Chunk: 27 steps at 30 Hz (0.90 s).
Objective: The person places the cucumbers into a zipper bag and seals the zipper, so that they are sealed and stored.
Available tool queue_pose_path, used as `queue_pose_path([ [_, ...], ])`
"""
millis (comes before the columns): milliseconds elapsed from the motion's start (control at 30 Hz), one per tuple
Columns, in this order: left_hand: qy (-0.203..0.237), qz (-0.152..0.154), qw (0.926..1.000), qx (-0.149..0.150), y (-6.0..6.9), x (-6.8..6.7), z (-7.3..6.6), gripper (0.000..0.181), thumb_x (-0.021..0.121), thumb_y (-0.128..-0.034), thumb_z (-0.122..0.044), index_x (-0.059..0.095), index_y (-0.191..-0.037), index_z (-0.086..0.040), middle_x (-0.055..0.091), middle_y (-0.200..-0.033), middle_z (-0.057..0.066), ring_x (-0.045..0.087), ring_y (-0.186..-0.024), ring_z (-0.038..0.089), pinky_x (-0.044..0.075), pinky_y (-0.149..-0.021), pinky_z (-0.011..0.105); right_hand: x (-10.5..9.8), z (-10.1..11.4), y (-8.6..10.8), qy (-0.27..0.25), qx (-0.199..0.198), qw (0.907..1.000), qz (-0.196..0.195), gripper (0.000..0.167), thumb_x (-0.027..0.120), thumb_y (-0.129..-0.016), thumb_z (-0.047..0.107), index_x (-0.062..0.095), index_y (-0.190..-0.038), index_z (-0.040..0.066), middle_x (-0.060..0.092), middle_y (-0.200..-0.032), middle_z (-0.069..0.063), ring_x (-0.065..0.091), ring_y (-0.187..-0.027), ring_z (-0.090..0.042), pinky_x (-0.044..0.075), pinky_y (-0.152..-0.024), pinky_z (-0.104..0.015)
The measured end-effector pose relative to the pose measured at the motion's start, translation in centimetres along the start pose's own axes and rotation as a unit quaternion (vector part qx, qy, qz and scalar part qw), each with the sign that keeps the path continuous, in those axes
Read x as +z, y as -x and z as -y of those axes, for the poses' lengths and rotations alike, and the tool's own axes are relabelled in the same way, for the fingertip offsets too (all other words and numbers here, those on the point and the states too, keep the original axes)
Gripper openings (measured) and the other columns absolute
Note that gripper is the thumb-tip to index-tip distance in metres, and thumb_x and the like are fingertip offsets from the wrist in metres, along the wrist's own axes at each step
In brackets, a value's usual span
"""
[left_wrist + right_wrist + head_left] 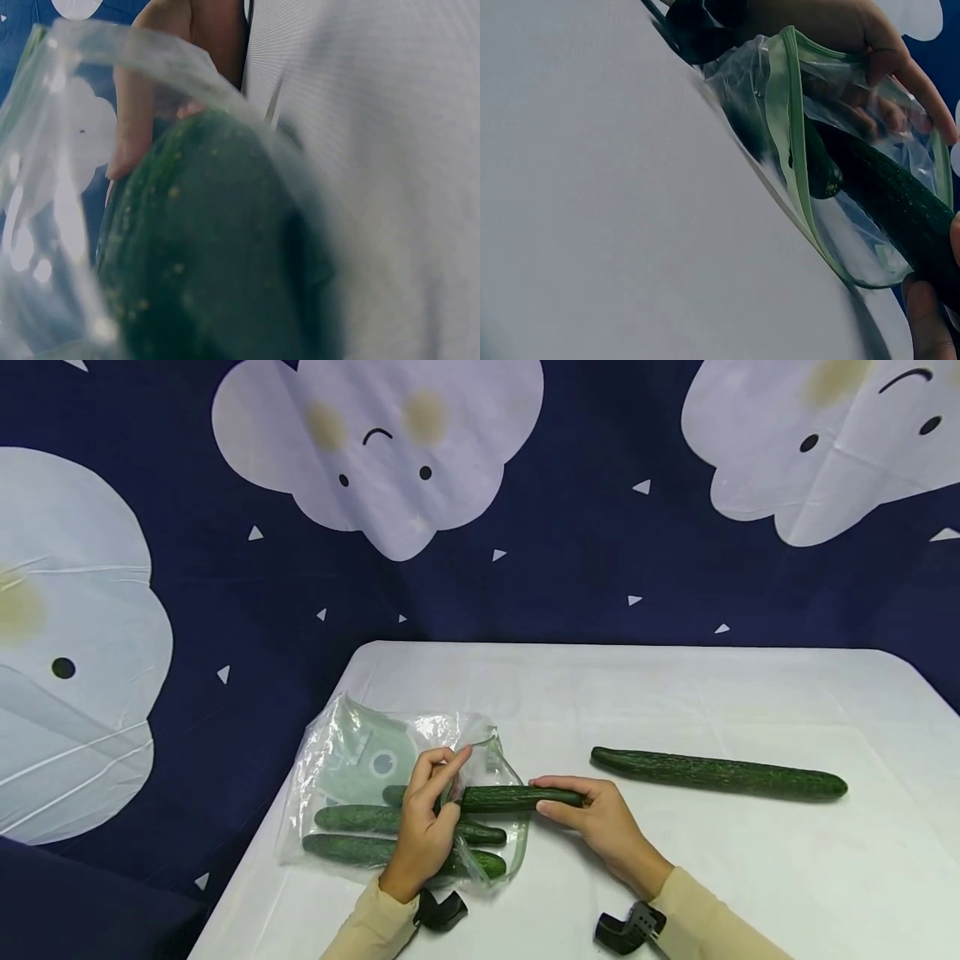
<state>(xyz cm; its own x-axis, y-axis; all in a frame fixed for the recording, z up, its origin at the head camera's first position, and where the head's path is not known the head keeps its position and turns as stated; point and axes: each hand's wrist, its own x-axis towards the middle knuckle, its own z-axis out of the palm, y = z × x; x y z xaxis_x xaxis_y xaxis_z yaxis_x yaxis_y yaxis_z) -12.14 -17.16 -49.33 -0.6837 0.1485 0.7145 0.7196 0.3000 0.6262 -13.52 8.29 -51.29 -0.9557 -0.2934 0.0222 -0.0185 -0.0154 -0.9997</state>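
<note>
A clear zip bag (429, 727) with a green rim lies at the left of the table. Inside it are two cucumbers (352, 817), side by side. Another cucumber (495, 799) sticks partway out of the bag's mouth, its far end under the plastic. My right hand (600, 822) pinches the outer end of this cucumber between thumb and fingers. Over the bag, my left hand (427, 827) grips the plastic near the mouth, index finger extended. The right wrist view shows the green rim (793, 112) standing open around the cucumber (900, 199).
A long cucumber (720, 774) lies on the white table (750, 877) to the right of my right hand. Behind the table hangs a dark blue cloth (570, 568) with cloud prints. A black wrist camera (630, 928) sits under each wrist.
</note>
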Motion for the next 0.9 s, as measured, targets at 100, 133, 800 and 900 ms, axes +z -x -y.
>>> queue_pose_path([
  [100,0.004,0.001,1.0,-0.002,0.0,0.0,0.0,0.075,0.041,-0.0726,0.024,0.056,-0.143,0.004,0.047,-0.12,0.016,0.045,-0.082,0.021,0.036,-0.075,0.03,0.4,0.0,-0.2,-0.014,-0.003,0.9999,0.005,0.039,0.082,-0.086,0.017,0.075,-0.123,0.009,0.07,-0.125,-0.01,0.067,-0.115,-0.021,0.056,-0.089,-0.034],
  [133,0.003,0.0,1.0,0.0,0.0,0.0,0.0,0.074,0.041,-0.0727,0.024,0.056,-0.143,0.005,0.047,-0.12,0.016,0.045,-0.082,0.021,0.036,-0.075,0.03,0.6,0.0,-0.3,-0.019,-0.003,0.9998,0.007,0.039,0.082,-0.086,0.017,0.075,-0.124,0.009,0.07,-0.125,-0.011,0.067,-0.114,-0.022,0.057,-0.089,-0.035],
  [800,-0.004,0.009,0.9998,-0.016,0.1,-0.1,0.2,0.073,0.04,-0.0754,0.019,0.056,-0.145,0.001,0.047,-0.12,0.013,0.045,-0.082,0.018,0.037,-0.076,0.029,3.0,0.0,-1.3,-0.029,-0.011,0.9995,0.01,0.038,0.082,-0.086,0.018,0.076,-0.123,0.009,0.071,-0.124,-0.009,0.067,-0.114,-0.023,0.057,-0.088,-0.034],
  [900,-0.004,0.011,0.9998,-0.018,0.1,-0.1,0.2,0.074,0.04,-0.0755,0.019,0.056,-0.145,0.0,0.046,-0.12,0.012,0.045,-0.083,0.017,0.037,-0.076,0.028,3.3,-0.2,-1.5,-0.026,-0.014,0.9995,0.012,0.039,0.082,-0.086,0.018,0.076,-0.122,0.008,0.071,-0.124,-0.01,0.068,-0.112,-0.023,0.057,-0.087,-0.033],
])
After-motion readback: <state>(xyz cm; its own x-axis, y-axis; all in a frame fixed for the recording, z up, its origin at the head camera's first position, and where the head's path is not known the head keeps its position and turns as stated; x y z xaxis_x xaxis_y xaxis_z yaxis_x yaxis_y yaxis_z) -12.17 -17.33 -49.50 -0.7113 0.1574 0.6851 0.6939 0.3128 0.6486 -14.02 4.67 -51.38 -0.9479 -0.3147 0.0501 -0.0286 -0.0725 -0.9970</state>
